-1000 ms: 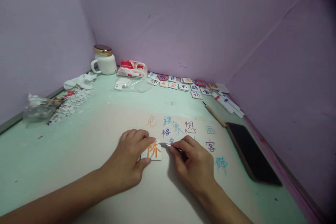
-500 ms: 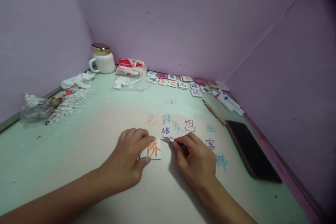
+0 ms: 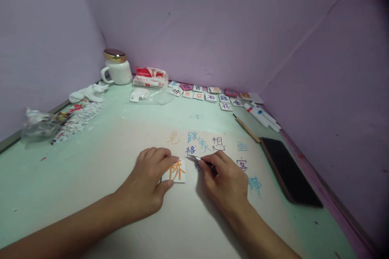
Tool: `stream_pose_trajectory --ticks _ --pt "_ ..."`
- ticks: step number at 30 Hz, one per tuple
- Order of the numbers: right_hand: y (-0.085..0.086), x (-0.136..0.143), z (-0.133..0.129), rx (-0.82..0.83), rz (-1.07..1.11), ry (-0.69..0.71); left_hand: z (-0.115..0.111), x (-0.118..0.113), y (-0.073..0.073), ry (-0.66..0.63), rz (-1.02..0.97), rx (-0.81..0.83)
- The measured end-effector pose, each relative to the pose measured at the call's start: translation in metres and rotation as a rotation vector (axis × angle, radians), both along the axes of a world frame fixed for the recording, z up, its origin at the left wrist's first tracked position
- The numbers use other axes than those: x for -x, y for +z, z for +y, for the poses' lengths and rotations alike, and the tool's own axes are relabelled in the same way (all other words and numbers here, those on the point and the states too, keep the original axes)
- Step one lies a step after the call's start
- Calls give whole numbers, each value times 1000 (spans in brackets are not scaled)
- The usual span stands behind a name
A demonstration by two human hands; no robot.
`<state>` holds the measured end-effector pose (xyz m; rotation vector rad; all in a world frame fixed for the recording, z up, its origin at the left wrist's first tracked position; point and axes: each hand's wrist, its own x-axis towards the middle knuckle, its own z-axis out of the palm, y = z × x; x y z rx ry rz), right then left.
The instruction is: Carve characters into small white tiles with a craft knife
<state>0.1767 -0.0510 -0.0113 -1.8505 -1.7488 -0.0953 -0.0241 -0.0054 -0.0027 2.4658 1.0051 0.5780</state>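
A white square tile (image 3: 179, 175) with an orange character on it lies on the table (image 3: 146, 226). My left hand (image 3: 147, 178) is closed on its left side, thumb at the near edge and fingers at the far edge. In my right hand (image 3: 226, 176) is a slim craft knife (image 3: 194, 157), pinched like a pen. Its blade points left, just beyond the tile's far right corner; whether it touches the tile I cannot tell. Around the knife, coloured characters are written on the table top, among them a purple one (image 3: 218, 142).
Several character tiles (image 3: 210, 98) line the back wall. At right lie a phone (image 3: 288, 170), a wooden-handled carving tool (image 3: 246, 128) and white markers (image 3: 263, 117). A lidded mug (image 3: 118, 73), a red-and-white packet (image 3: 151, 79) and a pile of shavings (image 3: 80, 120) are at left.
The whole view has shifted slightly. The knife blade sits a touch higher and nearer the tile's far corner; my left hand keeps its hold.
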Motion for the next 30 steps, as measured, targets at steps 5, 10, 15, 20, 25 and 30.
stream_pose_trajectory --ticks 5,10,15,20,25,30 --pt "1 2 -4 -10 39 122 0 1 -1 -5 -16 -26" --pt "1 3 -4 -25 31 128 -1 1 1 -11 -11 -10" --pt "-1 2 -1 -1 8 42 -1 0 0 -18 -25 -23" --pt "0 2 -2 8 56 45 0 0 -1 -11 -19 -17" --pt "1 4 -4 2 46 103 0 0 -1 -13 -25 -16" --pt "2 3 2 39 -7 -39 -1 0 -2 -15 -40 -24"
